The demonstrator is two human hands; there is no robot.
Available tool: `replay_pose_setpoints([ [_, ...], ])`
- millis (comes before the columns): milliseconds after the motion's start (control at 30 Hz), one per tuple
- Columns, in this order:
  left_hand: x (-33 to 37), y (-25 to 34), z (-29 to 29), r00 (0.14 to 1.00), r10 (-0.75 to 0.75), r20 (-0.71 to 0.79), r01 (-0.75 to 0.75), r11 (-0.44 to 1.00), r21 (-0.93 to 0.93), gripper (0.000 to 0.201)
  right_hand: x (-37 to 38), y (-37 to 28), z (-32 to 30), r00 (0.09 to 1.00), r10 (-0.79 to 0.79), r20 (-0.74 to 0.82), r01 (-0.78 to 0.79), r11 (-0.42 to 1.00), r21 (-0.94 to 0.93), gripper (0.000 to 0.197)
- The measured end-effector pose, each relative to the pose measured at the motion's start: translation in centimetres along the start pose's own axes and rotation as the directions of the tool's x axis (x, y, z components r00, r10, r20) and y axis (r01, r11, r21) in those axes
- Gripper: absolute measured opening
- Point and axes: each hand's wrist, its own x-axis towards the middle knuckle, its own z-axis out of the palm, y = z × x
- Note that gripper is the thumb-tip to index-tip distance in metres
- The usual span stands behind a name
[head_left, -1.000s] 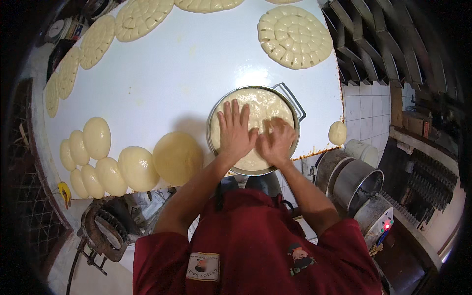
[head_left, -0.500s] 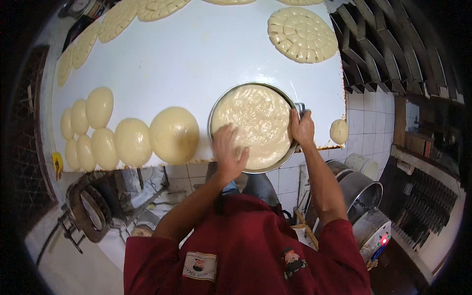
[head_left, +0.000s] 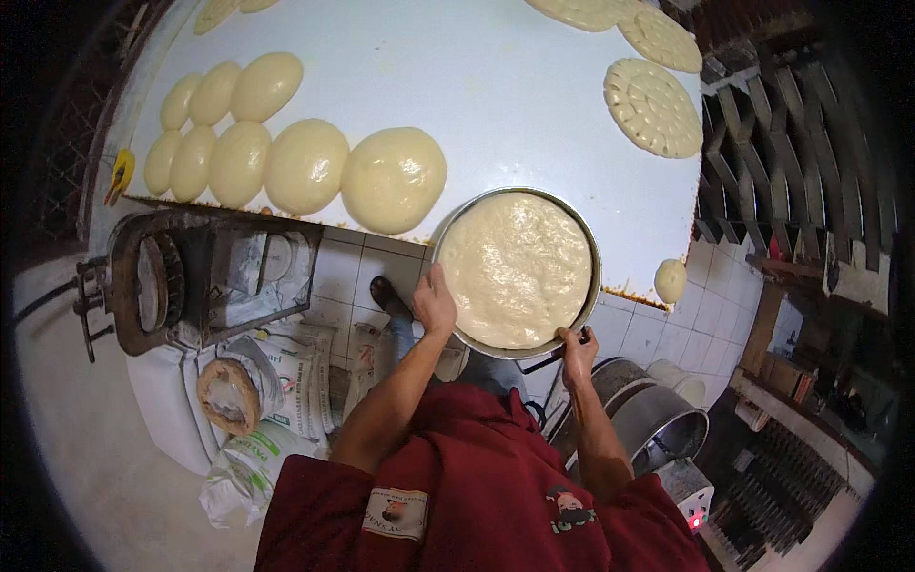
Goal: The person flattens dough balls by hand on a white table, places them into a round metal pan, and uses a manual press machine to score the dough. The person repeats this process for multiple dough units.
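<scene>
A round metal pan (head_left: 596,276) is filled with soft, glossy dough (head_left: 519,267). It overlaps the near edge of the white table (head_left: 486,100). At the pan's left side my left hand (head_left: 436,305) grips the rim; its fingers below are partly hidden. My right hand (head_left: 578,353) is closed at the near right, by the dark handle (head_left: 543,363), with the thumb at the rim. Just left of the pan lies a large flattened dough round (head_left: 394,181), beside several smooth dough balls (head_left: 307,166) in two rows.
Flat dough discs with cut patterns (head_left: 654,107) lie at the far right of the table. A small dough ball (head_left: 670,281) sits at its near right corner. Below stand a metal machine (head_left: 162,286), sacks (head_left: 295,381) and large metal bowls (head_left: 658,429). Angled metal racks (head_left: 791,153) are at right.
My left hand has moved off the dough onto the pan's left rim. The pan has turned, bringing its handle from the right side to the near side. My view has shifted and tilted.
</scene>
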Motion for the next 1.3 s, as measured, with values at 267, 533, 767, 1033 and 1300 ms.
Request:
replay_pose_setpoints([
  [267, 8.9, -10.2, -23.7, 0.951, 0.030, -0.307, -0.121, 0.952, -0.282, 0.058, -7.9, -0.8, 20.0, 0.829, -0.112, 0.548, 0.308, 0.909, -0.281, 0.030],
  [533, 22.5, -24.5, -42.5, 0.829, -0.133, -0.543, -0.027, 0.961, -0.276, 0.052, -12.9, 7.5, 48.2, 0.628, 0.108, 0.771, 0.360, 0.838, -0.410, 0.047],
  [767, 30.7, -34.4, -46.5, 0.711, -0.279, -0.646, 0.073, 0.942, -0.326, 0.063, -13.1, 10.3, 65.3, 0.572, 0.169, 0.803, 0.428, 0.774, -0.467, 0.046],
  [1033, 32.9, -36.4, -47.0, 0.704, -0.525, -0.479, 0.128, 0.756, -0.642, 0.059, -15.2, 9.1, 68.4, 0.636, 0.245, 0.732, 0.439, 0.665, -0.604, 0.060],
  [1300, 30.6, -35.0, -42.6, 0.621, -0.590, -0.517, -0.089, 0.602, -0.794, 0.053, -22.1, 9.6, 80.6, 0.545, 0.424, 0.723, 0.245, 0.745, -0.621, 0.066],
])
